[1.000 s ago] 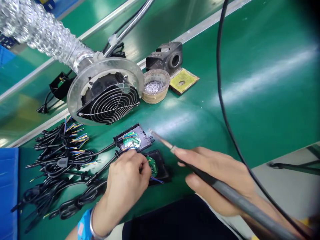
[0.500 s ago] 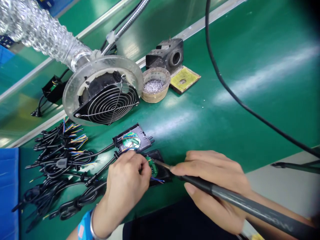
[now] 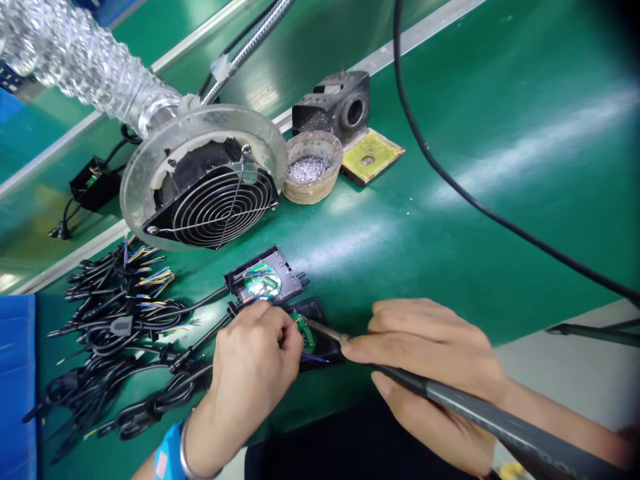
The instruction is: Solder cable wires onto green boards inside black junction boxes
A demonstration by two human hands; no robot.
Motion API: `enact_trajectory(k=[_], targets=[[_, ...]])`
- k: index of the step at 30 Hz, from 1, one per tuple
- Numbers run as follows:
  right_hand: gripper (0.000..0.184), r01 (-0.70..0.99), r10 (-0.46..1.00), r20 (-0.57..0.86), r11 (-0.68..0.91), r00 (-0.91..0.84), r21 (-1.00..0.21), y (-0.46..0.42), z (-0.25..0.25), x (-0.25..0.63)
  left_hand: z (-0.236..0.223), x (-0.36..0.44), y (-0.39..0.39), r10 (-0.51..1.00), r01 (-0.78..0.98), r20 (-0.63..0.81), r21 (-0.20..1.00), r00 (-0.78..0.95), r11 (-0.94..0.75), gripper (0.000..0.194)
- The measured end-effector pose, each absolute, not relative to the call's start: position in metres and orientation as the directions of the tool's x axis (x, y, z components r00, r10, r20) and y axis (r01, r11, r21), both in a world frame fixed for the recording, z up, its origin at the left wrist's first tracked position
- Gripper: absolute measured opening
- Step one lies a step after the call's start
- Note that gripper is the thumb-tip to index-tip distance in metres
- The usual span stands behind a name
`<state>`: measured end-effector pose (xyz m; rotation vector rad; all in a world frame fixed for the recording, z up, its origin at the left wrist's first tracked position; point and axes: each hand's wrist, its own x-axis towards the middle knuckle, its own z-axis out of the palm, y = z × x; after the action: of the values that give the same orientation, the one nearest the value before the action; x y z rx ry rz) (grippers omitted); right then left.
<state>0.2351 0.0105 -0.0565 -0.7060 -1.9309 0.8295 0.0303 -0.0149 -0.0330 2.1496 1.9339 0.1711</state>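
Observation:
My right hand (image 3: 430,380) grips a soldering iron (image 3: 450,403) like a pen. Its tip touches or hovers just over a small green circuit board (image 3: 306,333) in a black plastic housing (image 3: 327,347). My left hand (image 3: 255,367) is closed in a pinch at the board's left edge; whatever the fingers hold is hidden. A blue wire (image 3: 316,359) sticks out beside the board. Just behind lies a second open housing (image 3: 287,273) with a green board (image 3: 263,283) and coloured wires, a black cable running from its left side.
A fume extractor fan (image 3: 223,207) with a foil duct (image 3: 90,73) hangs at upper left. Behind are a bowl of solder bits (image 3: 313,190), an iron stand (image 3: 330,110) and a yellow sponge (image 3: 371,157). Bundled black power cords (image 3: 135,333) lie left; a black cable (image 3: 450,177) arcs right.
The view has shifted slightly. Both hands stay nearly in place, and the soldering iron's rear end has dipped a little while its tip remains at the board.

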Motion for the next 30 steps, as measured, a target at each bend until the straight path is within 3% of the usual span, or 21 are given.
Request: enact_trajectory(k=[3, 9, 16, 21, 26, 30], targets=[[0.024, 0.145, 0.761, 0.509, 0.602, -0.403, -0.785, 0.008, -0.051, 0.238, -0.034, 0.030, -0.015, 0.990, 0.961, -0.078, 0.262, 0.114, -0.090, 0.017], [0.029, 0.299, 0.864, 0.356, 0.466, -0.355, -0.833, 0.003, -0.033, 0.252, -0.034, 0.031, -0.014, 0.990, 0.961, -0.085, 0.265, 0.109, -0.083, 0.016], [0.046, 0.177, 0.849, 0.500, 0.526, -0.171, -0.832, 0.004, -0.056, 0.236, -0.030, 0.032, -0.013, 0.990, 0.962, -0.095, 0.264, 0.101, -0.073, 0.015], [0.029, 0.257, 0.832, 0.469, 0.542, -0.296, -0.800, -0.003, -0.070, 0.221, -0.029, 0.033, -0.012, 0.988, 0.959, -0.119, 0.277, 0.097, -0.061, 0.015], [0.028, 0.265, 0.806, 0.486, 0.577, -0.338, -0.773, -0.003, -0.073, 0.215, -0.028, 0.031, -0.012, 0.986, 0.954, -0.130, 0.293, 0.107, -0.065, 0.015], [0.027, 0.290, 0.799, 0.498, 0.591, -0.336, -0.753, -0.002, -0.075, 0.214, -0.024, 0.025, -0.011, 0.971, 0.906, -0.152, 0.409, 0.185, -0.108, 0.011]])
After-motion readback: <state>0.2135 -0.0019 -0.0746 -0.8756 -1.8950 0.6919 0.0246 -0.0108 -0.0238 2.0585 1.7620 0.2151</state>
